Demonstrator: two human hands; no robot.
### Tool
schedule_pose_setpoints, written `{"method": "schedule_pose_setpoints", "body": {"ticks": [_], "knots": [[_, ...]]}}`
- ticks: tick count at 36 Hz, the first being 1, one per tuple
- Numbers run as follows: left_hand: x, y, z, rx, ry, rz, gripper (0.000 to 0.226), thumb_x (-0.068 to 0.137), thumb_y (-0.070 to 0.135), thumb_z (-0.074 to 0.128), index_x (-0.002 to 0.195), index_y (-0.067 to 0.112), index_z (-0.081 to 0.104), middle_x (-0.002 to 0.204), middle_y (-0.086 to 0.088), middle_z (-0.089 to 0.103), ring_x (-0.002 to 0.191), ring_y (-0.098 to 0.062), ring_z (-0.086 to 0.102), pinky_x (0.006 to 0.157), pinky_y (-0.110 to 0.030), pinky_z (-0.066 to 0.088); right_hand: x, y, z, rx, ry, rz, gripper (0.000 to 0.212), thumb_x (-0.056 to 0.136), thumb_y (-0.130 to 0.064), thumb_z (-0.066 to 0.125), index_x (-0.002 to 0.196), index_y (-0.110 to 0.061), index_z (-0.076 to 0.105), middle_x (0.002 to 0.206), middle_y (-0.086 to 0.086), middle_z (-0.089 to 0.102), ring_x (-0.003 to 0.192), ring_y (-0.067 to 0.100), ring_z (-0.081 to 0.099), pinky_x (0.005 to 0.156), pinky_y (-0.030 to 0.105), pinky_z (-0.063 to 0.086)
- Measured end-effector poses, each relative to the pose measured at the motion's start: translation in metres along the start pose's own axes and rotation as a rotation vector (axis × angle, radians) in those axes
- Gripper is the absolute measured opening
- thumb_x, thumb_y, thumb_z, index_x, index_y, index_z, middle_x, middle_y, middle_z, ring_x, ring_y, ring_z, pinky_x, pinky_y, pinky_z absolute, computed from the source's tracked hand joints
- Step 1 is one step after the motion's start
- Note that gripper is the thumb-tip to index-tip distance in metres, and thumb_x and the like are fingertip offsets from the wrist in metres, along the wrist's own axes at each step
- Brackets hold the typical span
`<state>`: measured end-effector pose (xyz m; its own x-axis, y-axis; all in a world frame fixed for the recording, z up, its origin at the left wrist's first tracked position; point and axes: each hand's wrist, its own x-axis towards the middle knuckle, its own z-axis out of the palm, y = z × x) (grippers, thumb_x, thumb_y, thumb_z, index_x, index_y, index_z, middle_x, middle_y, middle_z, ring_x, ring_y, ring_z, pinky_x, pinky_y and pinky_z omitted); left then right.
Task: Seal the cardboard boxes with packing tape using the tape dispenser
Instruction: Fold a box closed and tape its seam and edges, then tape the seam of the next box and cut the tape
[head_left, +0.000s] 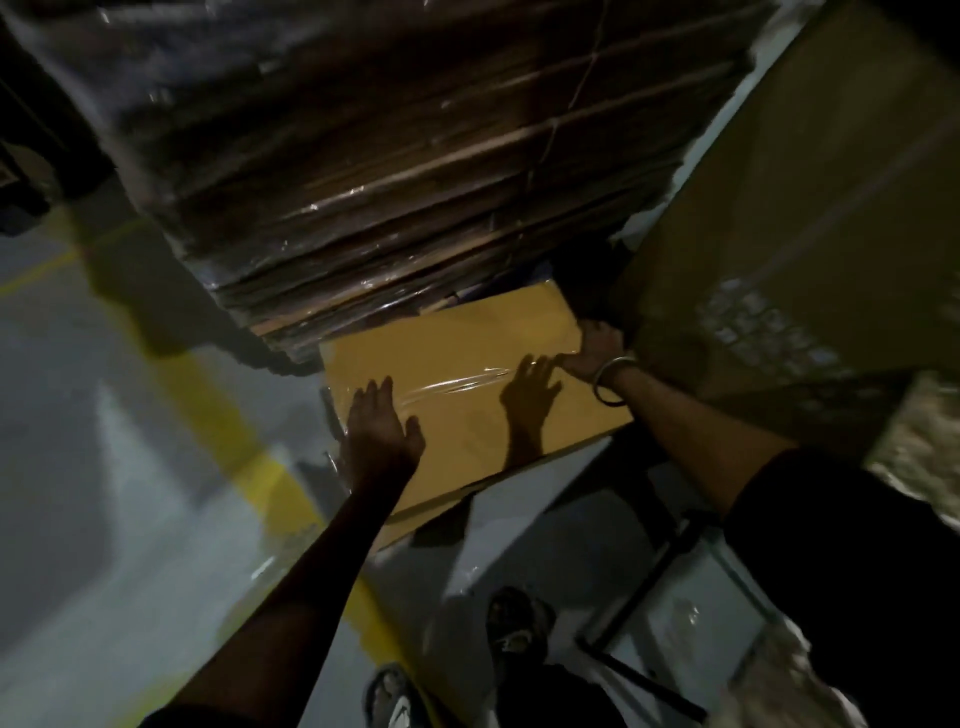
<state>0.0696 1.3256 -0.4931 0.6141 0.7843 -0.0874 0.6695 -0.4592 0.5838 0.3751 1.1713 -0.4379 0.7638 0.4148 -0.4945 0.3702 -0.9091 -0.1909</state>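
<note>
A yellow-brown cardboard box (467, 384) stands on the floor in the middle of the head view, with a strip of clear packing tape (467, 382) shining across its top. My left hand (382, 431) lies flat on the box's near left corner, fingers spread. My right hand (597, 345), with a metal bangle on the wrist, grips the box's far right edge, fingers curled over it. No tape dispenser is in view.
A tall stack of flat cartons wrapped in plastic film (389, 171) rises right behind the box. A large cardboard box (810, 208) stands at the right. A yellow floor line (228, 431) runs at the left. My feet (514, 623) and a dark metal frame (660, 571) are below.
</note>
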Motion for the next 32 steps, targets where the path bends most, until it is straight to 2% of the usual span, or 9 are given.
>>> {"method": "schedule_pose_setpoints", "body": {"ticks": [2, 6, 10, 12, 16, 20, 25, 29, 32], "knots": [[-0.011, 0.047, -0.042, 0.019, -0.084, 0.023, 0.066, 0.097, 0.034, 0.053, 0.153, 0.000, 0.046, 0.152, -0.027, 0.052, 0.145, -0.048, 0.043, 0.116, -0.060, 0.042, -0.056, -0.006, -0.029, 0.016, -0.012, 0.026, 0.095, 0.087, -0.062, 0.063, 0.161, -0.015, 0.026, 0.165, 0.017, 0.026, 0.151, 0.041, 0.024, 0.120, 0.053, 0.030], [-0.053, 0.142, -0.108, 0.017, -0.294, 0.157, 0.062, 0.102, 0.034, 0.058, 0.158, 0.015, 0.040, 0.156, -0.012, 0.048, 0.144, -0.032, 0.041, 0.112, -0.049, 0.045, -0.162, -0.004, -0.076, 0.137, -0.004, 0.057, 0.082, 0.090, -0.049, 0.066, 0.158, -0.017, 0.033, 0.157, 0.014, 0.036, 0.144, 0.038, 0.031, 0.116, 0.051, 0.036], [-0.095, 0.207, -0.137, -0.039, -0.450, 0.309, 0.051, 0.102, 0.028, 0.061, 0.149, 0.012, 0.053, 0.147, -0.012, 0.058, 0.135, -0.031, 0.053, 0.110, -0.040, 0.043, -0.246, 0.010, -0.087, 0.295, 0.046, 0.063, 0.078, 0.090, -0.045, 0.066, 0.157, -0.018, 0.036, 0.152, 0.012, 0.040, 0.143, 0.035, 0.031, 0.115, 0.051, 0.036], [-0.125, 0.248, -0.149, -0.021, -0.581, 0.411, 0.048, 0.102, 0.027, 0.061, 0.148, 0.011, 0.054, 0.147, -0.011, 0.059, 0.134, -0.029, 0.054, 0.109, -0.039, 0.044, -0.302, 0.038, -0.096, 0.431, 0.104, 0.156, 0.073, 0.090, -0.047, 0.068, 0.152, -0.019, 0.043, 0.149, 0.012, 0.044, 0.142, 0.035, 0.033, 0.114, 0.049, 0.037], [-0.171, 0.281, -0.137, -0.038, -0.710, 0.475, 0.054, 0.098, 0.040, 0.057, 0.143, 0.011, 0.058, 0.139, -0.012, 0.064, 0.126, -0.030, 0.061, 0.103, -0.036, 0.047, -0.375, 0.086, -0.085, 0.649, 0.267, 0.308, 0.071, 0.078, -0.056, 0.069, 0.138, -0.019, 0.058, 0.135, 0.014, 0.058, 0.133, 0.036, 0.048, 0.110, 0.040, 0.041], [-0.228, 0.319, -0.107, -0.037, -0.855, 0.626, 0.060, 0.093, 0.045, 0.055, 0.144, 0.012, 0.059, 0.139, -0.011, 0.064, 0.125, -0.028, 0.062, 0.102, -0.038, 0.050, -0.452, 0.158, -0.080, 0.860, 0.480, 0.465, 0.049, 0.086, -0.034, 0.079, 0.129, -0.016, 0.065, 0.132, 0.011, 0.064, 0.126, 0.031, 0.058, 0.106, 0.043, 0.047], [-0.306, 0.363, -0.059, -0.077, -1.026, 0.667, 0.048, 0.099, 0.033, 0.065, 0.143, 0.015, 0.060, 0.141, -0.009, 0.063, 0.130, -0.027, 0.061, 0.107, -0.043, 0.051, -0.538, 0.251, -0.063, 0.980, 0.632, 0.711, 0.047, 0.093, -0.025, 0.076, 0.134, -0.007, 0.062, 0.140, 0.014, 0.061, 0.130, 0.033, 0.056, 0.107, 0.043, 0.046], [-0.359, 0.406, -0.016, -0.058, -1.135, 0.795, 0.043, 0.102, 0.020, 0.069, 0.143, 0.016, 0.060, 0.138, 0.002, 0.061, 0.125, -0.013, 0.058, 0.093, -0.010, 0.041, -0.595, 0.326, -0.036, 1.016, 0.706, 0.854, 0.045, 0.090, -0.025, 0.079, 0.131, -0.009, 0.066, 0.135, 0.015, 0.064, 0.127, 0.033, 0.059, 0.104, 0.041, 0.049], [-0.395, 0.437, 0.017, -0.053, -1.173, 0.839, 0.043, 0.103, 0.021, 0.069, 0.144, 0.015, 0.060, 0.135, 0.006, 0.058, 0.121, -0.007, 0.055, 0.094, -0.014, 0.041, -0.630, 0.375, -0.023, 1.028, 0.742, 0.924, 0.041, 0.089, -0.017, 0.080, 0.126, -0.005, 0.068, 0.128, 0.016, 0.068, 0.121, 0.033, 0.062, 0.098, 0.035, 0.047]]}}
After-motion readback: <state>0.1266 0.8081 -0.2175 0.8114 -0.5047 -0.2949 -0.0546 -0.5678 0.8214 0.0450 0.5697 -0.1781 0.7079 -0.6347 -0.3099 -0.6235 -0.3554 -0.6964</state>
